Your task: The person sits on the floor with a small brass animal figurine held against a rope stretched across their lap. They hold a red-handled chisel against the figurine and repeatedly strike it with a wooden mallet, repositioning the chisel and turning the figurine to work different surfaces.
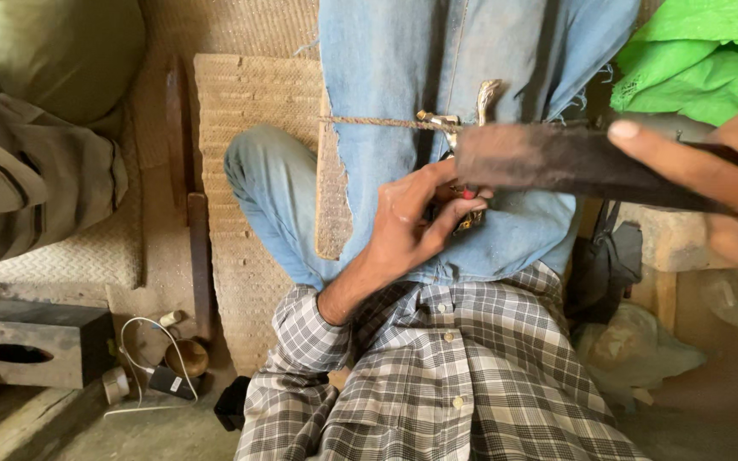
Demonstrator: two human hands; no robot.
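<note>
The left hand [412, 224] sits at the centre of the view, its fingers curled shut around a small dark metal piece with a red-tipped part [469, 205], pressed onto the worn blue denim cloth [403, 77] that covers the lap; at two o'clock from it the right hand [732, 183] has thumb and fingers clamped on a long flat dark rust-brown metal bar [574, 162], which lies across the view from three o'clock toward the middle, its blunt end just over the left fingertips; a thin twisted brown cord [377, 122] runs level at twelve o'clock of the left hand to a small brass-coloured fitting [454, 119] on the denim. At nine o'clock a woven straw mat [249, 102] lies on the floor; at eight o'clock stand a dark hollow wooden block [32, 337] and a bent white wire [143, 367]; crumpled green plastic sheeting [702, 60] fills one o'clock. The plain hazard, to my judgement, is the bar's end so near the left fingers: a slip or a misjudged stroke would pinch or bruise them; the small piece, gripped only by fingertips on soft cloth, could also twist loose and be lost in the folds.
</note>
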